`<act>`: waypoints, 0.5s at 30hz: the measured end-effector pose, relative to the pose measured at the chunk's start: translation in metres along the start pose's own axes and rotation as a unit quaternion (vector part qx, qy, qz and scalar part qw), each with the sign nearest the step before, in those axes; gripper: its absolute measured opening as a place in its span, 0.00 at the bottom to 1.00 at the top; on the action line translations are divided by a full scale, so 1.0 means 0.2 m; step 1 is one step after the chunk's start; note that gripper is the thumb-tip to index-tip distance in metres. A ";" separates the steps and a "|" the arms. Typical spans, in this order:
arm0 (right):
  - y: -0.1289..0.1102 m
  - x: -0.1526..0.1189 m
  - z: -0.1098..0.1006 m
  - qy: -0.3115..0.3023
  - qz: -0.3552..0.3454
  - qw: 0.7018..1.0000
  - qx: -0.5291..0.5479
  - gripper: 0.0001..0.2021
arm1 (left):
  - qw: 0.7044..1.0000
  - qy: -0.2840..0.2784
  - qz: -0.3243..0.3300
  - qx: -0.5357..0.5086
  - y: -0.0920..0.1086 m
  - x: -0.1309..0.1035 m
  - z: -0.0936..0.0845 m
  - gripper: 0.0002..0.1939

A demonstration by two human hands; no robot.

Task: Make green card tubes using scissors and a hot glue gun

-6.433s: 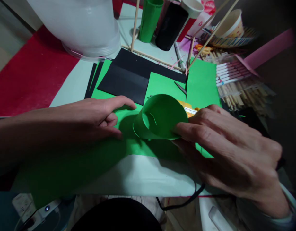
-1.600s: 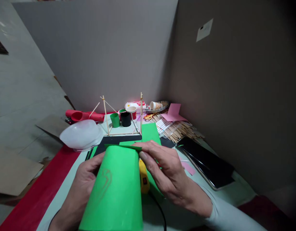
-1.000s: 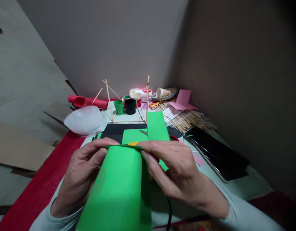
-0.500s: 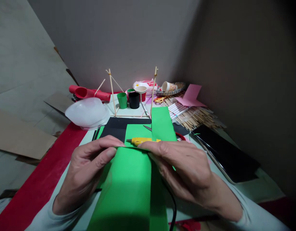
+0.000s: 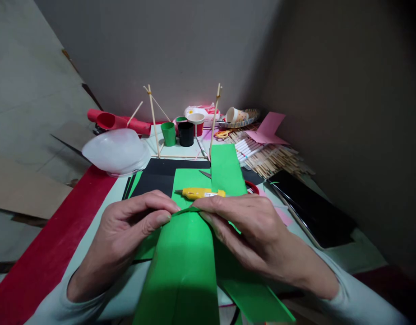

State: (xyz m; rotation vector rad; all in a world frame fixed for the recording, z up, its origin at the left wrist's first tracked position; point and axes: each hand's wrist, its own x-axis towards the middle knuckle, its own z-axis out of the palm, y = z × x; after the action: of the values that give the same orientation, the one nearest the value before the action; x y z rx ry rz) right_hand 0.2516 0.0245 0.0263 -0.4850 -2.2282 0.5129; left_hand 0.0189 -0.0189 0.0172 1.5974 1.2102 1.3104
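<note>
A green paper sheet (image 5: 184, 266) stretches toward me, its far edge pinched between both hands. My left hand (image 5: 127, 239) has thumb and fingertips closed on the left corner of that edge. On the right part of the edge, my right hand (image 5: 251, 230) grips with thumb and fingers together. Just beyond the fingertips lies a yellow hot glue gun (image 5: 199, 193), nozzle pointing left. It rests over a flat green sheet (image 5: 184, 177). Scissors (image 5: 252, 187) with a red handle are partly hidden under an upright-looking green strip (image 5: 226, 167).
Black paper (image 5: 160, 174) lies behind my left hand, with a translucent white bowl (image 5: 115, 151) to its left. A stick frame (image 5: 153, 119) stands around green and black cups (image 5: 186, 134). At right are a black phone or tablet (image 5: 312, 207), bamboo sticks (image 5: 279, 160) and folded pink paper (image 5: 269, 128).
The pinched edge has bent into a slight fold and my hands have come a little closer together. A green flap now hangs out lower right. The whole view has shifted slightly.
</note>
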 end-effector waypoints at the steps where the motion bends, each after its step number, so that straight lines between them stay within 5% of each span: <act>1: 0.00 0.00 0.00 -0.008 0.013 1.000 0.005 0.09 | 1.000 -0.006 0.003 0.004 0.00 0.00 0.00 0.07; 8: 0.00 0.03 -0.01 -0.089 0.141 0.984 0.055 0.09 | 0.998 -0.014 -0.058 0.008 -0.01 0.01 0.02 0.09; 13: 0.05 0.04 -0.01 -0.091 0.210 0.957 0.180 0.09 | 0.962 -0.077 -0.172 -0.199 -0.05 0.01 -0.01 0.23; 15: 0.08 0.04 -0.01 -0.087 0.243 0.936 0.237 0.09 | 0.935 -0.043 -0.224 -0.272 -0.04 -0.02 0.00 0.28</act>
State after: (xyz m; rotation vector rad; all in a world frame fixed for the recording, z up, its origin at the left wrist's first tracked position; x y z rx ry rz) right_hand 0.2506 0.0424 0.0237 -0.7526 -2.0340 1.3605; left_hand 0.0179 -0.0210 0.0091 0.9070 0.9668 1.1294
